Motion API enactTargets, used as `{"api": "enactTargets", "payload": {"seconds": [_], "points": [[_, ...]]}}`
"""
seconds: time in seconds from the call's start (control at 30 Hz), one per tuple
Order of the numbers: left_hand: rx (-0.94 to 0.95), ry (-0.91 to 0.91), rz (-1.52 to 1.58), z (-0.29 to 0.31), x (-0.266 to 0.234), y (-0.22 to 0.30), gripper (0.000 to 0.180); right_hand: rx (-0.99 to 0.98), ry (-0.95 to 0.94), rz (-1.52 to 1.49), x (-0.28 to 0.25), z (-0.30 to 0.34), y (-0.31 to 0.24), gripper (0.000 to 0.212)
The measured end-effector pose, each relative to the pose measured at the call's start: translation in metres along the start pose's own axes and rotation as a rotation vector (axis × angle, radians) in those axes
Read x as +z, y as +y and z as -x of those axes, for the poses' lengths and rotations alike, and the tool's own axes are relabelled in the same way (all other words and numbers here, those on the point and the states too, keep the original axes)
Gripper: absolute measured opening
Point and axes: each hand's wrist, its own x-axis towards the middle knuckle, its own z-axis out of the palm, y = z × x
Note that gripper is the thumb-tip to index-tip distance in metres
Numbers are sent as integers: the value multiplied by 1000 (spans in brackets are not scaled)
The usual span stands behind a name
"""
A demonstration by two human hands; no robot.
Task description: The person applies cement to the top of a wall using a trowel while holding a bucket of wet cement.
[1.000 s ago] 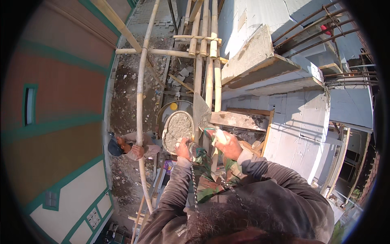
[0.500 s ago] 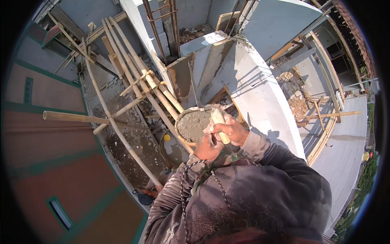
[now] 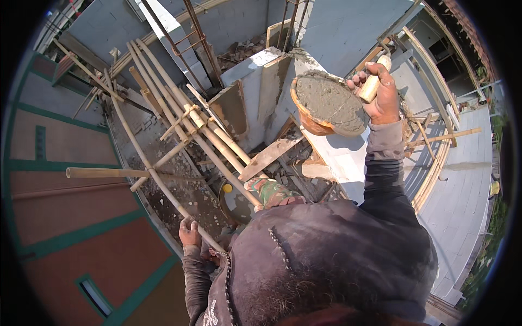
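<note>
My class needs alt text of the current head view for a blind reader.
A person's right hand grips a pale handle beside an orange basin of wet grey mortar; the left hand holds a bamboo pole.

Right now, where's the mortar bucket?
In the head view, the mortar bucket is right of centre, upper half, over the white block wall, just left of the right hand, which grips a pale handle.

Bright sunlight; glare on white wall [image 3: 352, 168]; edges bowed, corners black.
</note>
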Motion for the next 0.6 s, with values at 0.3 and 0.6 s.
{"api": "enactTargets", "payload": {"seconds": [0.3, 0.6], "points": [[-323, -327, -1094, 170, -159, -210, 30, -107, 223, 109, -50, -116, -55, 17], [-453, -453, -1036, 171, -135, -211, 43, -117, 399, 110, -62, -165, -59, 17]]}}
